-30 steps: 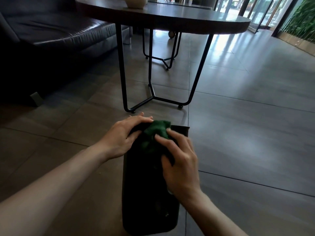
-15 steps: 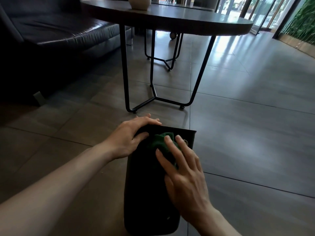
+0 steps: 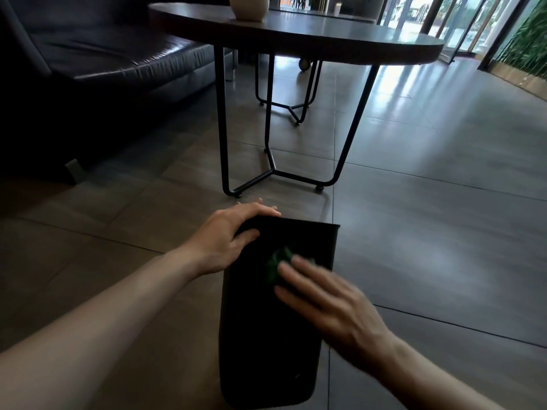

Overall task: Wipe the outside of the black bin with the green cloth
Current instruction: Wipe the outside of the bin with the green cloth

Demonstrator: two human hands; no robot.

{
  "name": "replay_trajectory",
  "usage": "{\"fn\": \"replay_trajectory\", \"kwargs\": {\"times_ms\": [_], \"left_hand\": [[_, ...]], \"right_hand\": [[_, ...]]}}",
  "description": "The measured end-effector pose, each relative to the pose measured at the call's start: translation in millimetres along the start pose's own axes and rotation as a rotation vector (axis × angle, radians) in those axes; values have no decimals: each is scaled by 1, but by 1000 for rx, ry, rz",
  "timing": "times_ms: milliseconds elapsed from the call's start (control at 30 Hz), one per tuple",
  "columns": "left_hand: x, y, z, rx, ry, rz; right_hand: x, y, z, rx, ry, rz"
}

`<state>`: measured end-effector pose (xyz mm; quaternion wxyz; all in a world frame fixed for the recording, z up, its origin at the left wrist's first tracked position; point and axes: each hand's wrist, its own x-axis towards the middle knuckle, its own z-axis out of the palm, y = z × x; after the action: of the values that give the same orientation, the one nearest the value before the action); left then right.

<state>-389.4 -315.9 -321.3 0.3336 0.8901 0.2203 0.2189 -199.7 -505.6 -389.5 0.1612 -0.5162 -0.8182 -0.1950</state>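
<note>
The black bin (image 3: 266,350) lies tilted toward me on the tiled floor, one flat side facing up. My left hand (image 3: 231,238) grips its far left corner, fingers curled over the edge and thumb on the top face. My right hand (image 3: 322,303) presses the green cloth (image 3: 276,263) flat against the bin's upper side with straight fingers. Only a small bunched part of the cloth shows beyond my fingertips; the rest is hidden under my palm. The right hand is motion-blurred.
A round dark table (image 3: 296,34) on thin black metal legs (image 3: 220,119) stands just beyond the bin, with a pale vase (image 3: 248,7) on top. A dark leather sofa (image 3: 103,54) fills the left. Glass doors (image 3: 473,19) are at the far right.
My right hand and the cloth have slid from the bin's far edge down its upper face toward me. My left hand has kept its grip on the far corner.
</note>
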Motion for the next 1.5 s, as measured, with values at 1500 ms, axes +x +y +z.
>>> {"fn": "replay_trajectory", "kwargs": {"times_ms": [1500], "left_hand": [[-4,-12,-10,12,54,-50]], "right_hand": [[-9,-37,38,107,93,46]]}}
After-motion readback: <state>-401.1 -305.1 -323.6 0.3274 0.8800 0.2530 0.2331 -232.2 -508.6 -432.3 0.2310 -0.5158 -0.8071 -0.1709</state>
